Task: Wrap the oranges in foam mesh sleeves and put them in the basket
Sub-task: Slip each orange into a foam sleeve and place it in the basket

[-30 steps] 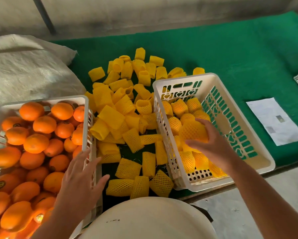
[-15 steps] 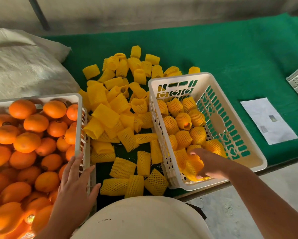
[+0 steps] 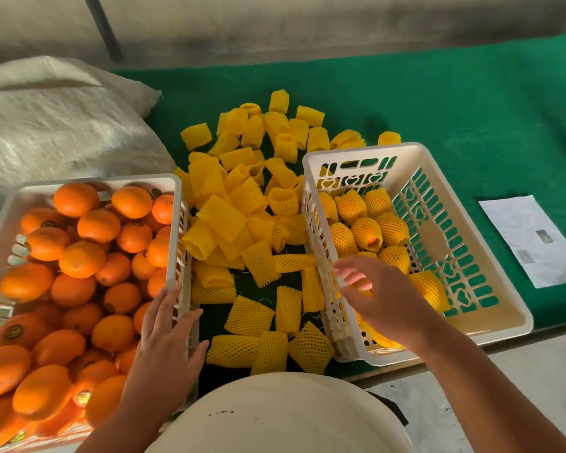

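Green felt covers the desk (image 3: 471, 103), which runs across the middle of the frame. At the lower left stands a white plastic crate (image 3: 173, 204) heaped with bare oranges (image 3: 82, 258). The left hand (image 3: 167, 341) lies flat along the crate's right wall, its fingers (image 3: 162, 305) straight and slightly spread over the rim, gripping nothing. In the centre of the frame, between the two containers, lies a loose pile of yellow foam mesh sleeves (image 3: 242, 223), some flattened, some standing as open tubes, spreading from the upper middle down to the desk's near edge. At the right sits the white slotted basket (image 3: 471, 243), turned at an angle, holding wrapped oranges (image 3: 366, 230) gathered against its left and far walls; one shows its orange skin through the sleeve's open end. The right hand (image 3: 383, 295) hovers over the basket's left rim, palm down, fingers relaxed and loosely parted, empty; it is a little blurred. A sheet of white paper (image 3: 536, 240) lies on the felt at the right edge of the frame. A pale woven sack (image 3: 59, 125) fills the upper left. The person's light garment (image 3: 275, 416) shows at the bottom centre.
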Available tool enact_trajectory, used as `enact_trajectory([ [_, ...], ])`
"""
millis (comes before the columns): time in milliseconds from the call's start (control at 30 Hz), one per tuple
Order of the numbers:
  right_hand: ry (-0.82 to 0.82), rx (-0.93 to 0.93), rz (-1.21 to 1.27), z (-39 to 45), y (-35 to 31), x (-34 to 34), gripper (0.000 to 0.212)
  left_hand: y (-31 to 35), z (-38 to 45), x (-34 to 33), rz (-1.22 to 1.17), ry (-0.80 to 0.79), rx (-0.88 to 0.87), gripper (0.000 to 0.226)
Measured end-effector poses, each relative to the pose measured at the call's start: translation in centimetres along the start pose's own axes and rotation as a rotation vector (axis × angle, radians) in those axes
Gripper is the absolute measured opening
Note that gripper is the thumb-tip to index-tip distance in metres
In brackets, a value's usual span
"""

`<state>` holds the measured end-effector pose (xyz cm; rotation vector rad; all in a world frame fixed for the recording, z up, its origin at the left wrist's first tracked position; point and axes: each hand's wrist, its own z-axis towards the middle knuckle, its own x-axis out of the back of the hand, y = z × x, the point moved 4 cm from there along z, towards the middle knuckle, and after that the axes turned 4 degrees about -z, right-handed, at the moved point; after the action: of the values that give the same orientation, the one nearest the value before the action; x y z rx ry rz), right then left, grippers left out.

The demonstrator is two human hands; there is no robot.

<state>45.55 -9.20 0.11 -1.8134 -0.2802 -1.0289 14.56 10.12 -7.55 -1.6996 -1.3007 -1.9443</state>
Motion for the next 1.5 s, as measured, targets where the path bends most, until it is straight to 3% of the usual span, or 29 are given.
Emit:
enact_trajectory([
  [133,-0.176,0.111,-0.034,-0.7,-4.7,-5.9,0.036,0.1,-0.1,0.2,-0.039,0.011,-0.004,0.051],
  [300,-0.460,0.112,-0.238,0.1,-3.8,-14.8,0.047,0.0,-0.1,0.2,-0.049,-0.002,0.011,0.049],
  [467,-0.530,0.015,-0.417,2.0,-1.0,-19.8,0.082,-0.3,-0.2,0.1,-0.033,0.017,0.004,0.044],
  [567,-0.534,-0.037,-0.419,2.8,0.1,-21.0,0.077,-0.4,-0.2,0.1,-0.021,0.025,0.000,0.040],
  [733,-0.431,-0.121,-0.147,3.4,-1.2,-19.3,0.055,-0.6,-0.2,0.1,-0.030,0.011,0.012,0.038],
  [967,-0.116,-0.139,0.374,3.9,-6.2,-10.3,0.044,-0.6,-0.3,0.1,-0.030,0.012,-0.048,0.047],
  [1167,-0.250,-0.194,0.830,3.0,-8.5,-8.8,0.045,0.7,0.8,2.7,-0.351,0.120,-0.054,0.036],
  [1233,-0.284,-0.213,0.884,2.7,-8.6,-9.0,0.048,1.6,1.3,4.0,-0.493,0.110,-0.044,0.044],
  [1300,-0.312,-0.223,0.917,2.6,-8.6,-9.4,0.051,2.5,1.5,4.9,-0.575,0.086,-0.063,0.039],
  [1500,-0.337,-0.275,1.094,2.6,-9.2,-10.3,0.059,3.6,1.1,6.4,-0.446,0.096,-0.207,0.025],
])
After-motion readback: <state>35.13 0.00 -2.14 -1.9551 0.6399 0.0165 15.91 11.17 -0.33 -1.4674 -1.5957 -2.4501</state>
